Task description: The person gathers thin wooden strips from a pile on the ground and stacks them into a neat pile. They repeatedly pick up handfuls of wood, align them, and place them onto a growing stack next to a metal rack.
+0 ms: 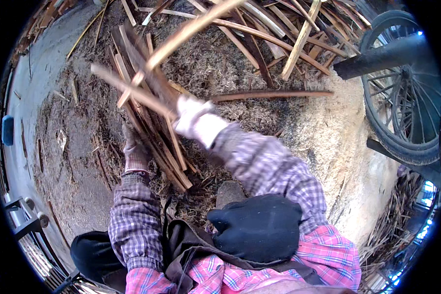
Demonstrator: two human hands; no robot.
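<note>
A bundle of long, thin wooden strips (154, 139) slants across the ground in front of me, its near end close to a foot. My left hand (134, 156), in a greyish glove, is closed against the bundle's left side; some of its fingers are hidden by the wood. On the other side, my right hand (193, 116), in a white glove and blurred by motion, is closed on a wooden strip (132, 89) that points to the far left. A longer pale strip (183, 41) crosses above it, also blurred; what supports that one I cannot make out.
A heap of loose wooden strips (284, 34) lies at the far side. One curved strip (274, 95) rests right of my right hand. A spoked wheel (402, 85) and dark tube (382, 61) stand at the right. Shavings and sawdust (323, 142) cover the ground.
</note>
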